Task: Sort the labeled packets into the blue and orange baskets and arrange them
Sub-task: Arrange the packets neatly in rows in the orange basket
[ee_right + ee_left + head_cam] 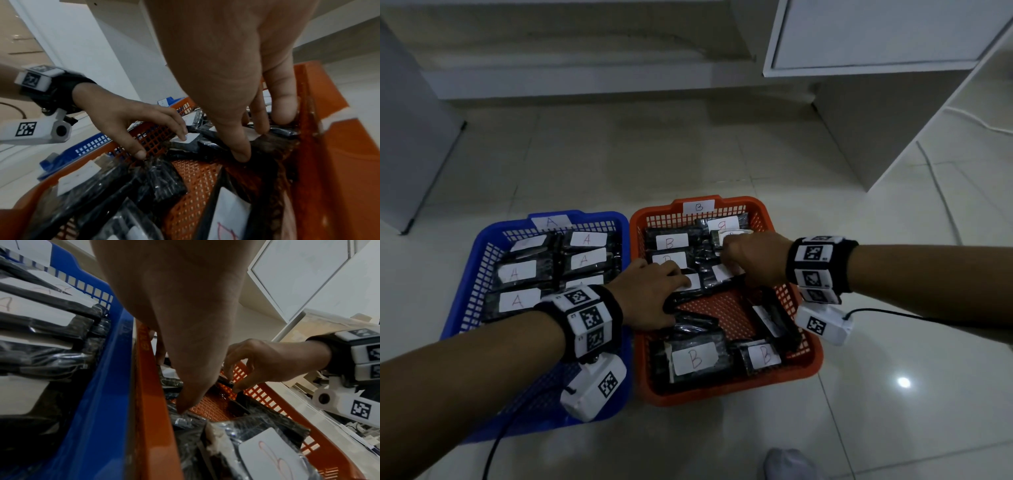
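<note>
The blue basket, tagged A, holds several black packets with white A labels. To its right, the orange basket, tagged B, holds several B packets. My left hand reaches across into the orange basket. Its fingers lie on the label of a middle-row B packet and the thumb sits at that packet's near edge. My right hand is further back in the same basket, pinching the neighbouring B packet between thumb and curled fingers. One packet leans against the right wall.
Both baskets sit side by side on a pale tiled floor. A white cabinet stands at the back right, with cables running beside it. A grey panel with a dark rod is at the left. A socked foot shows at the bottom.
</note>
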